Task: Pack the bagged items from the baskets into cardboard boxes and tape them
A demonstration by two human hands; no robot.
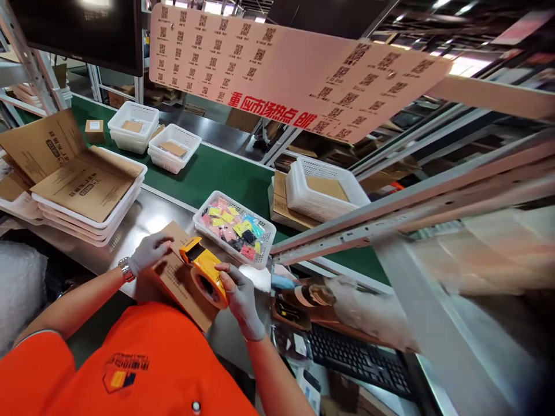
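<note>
My right hand, in a grey glove, grips a yellow tape dispenser with a roll of tape in it. The dispenser is over a brown cardboard box that lies at the metal bench edge in front of my body. At the box's far left side is my gloved left hand, its fingers curled against the cardboard. Just beyond the dispenser, a white basket holds many small pink, yellow, blue and black packets.
A green conveyor belt runs behind the bench. Stacked white trays with flattened cartons stand at left, and white baskets sit on the belt. To the right are a slanted metal frame and a keyboard.
</note>
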